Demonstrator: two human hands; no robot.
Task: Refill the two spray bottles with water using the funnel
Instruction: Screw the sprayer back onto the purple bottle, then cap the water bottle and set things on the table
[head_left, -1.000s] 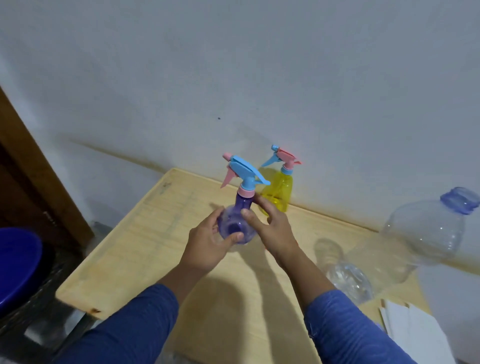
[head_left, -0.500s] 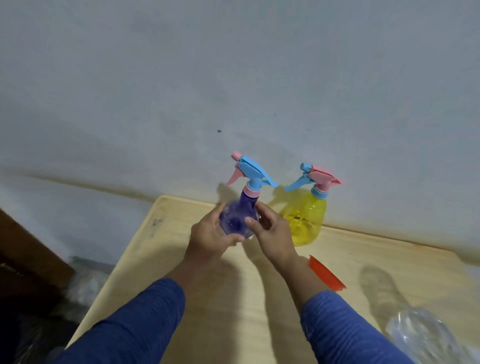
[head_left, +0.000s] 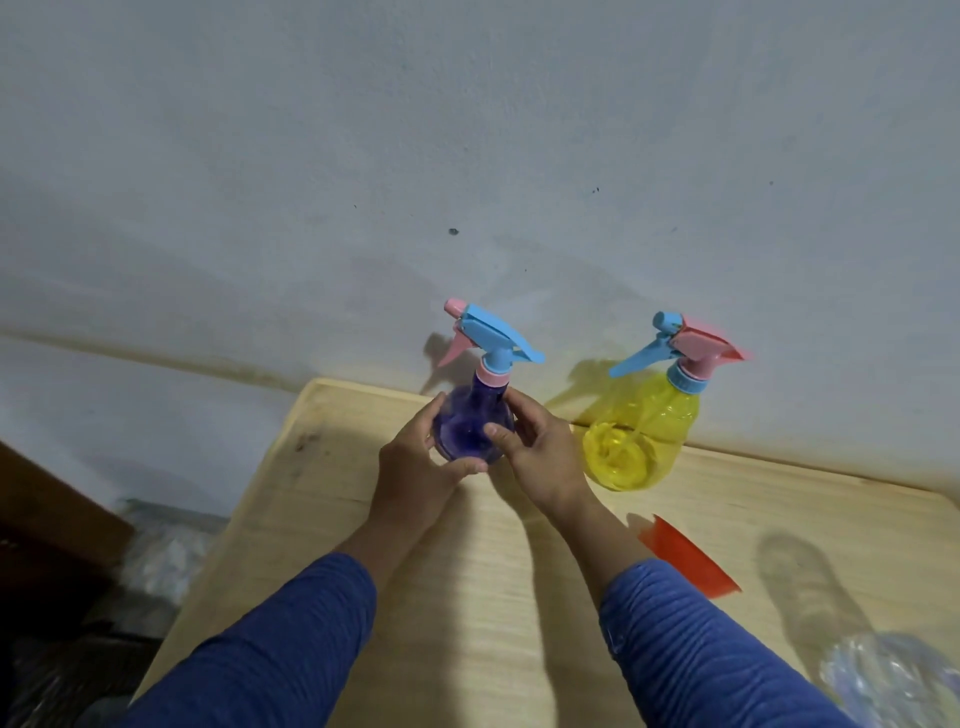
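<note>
A pale wooden tabletop (head_left: 467, 571) against a grey wall. I see my left hand (head_left: 415, 478) and right hand (head_left: 540, 457) with fingers wrapped around the purple spray bottle (head_left: 467, 431), held upright. The yellow spray bottle (head_left: 644, 436) stands beside it. Both tops are on; the red funnel (head_left: 685, 561) lies untouched, so refilling hasn't begun

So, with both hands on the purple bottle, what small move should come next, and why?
Probably unscrew the spray head: it is on the purple bottle, closing the neck, so no funnel fits yet. The left hand can steady the body while the right hand moves up to the pink collar. The red funnel lies nearby.
</note>
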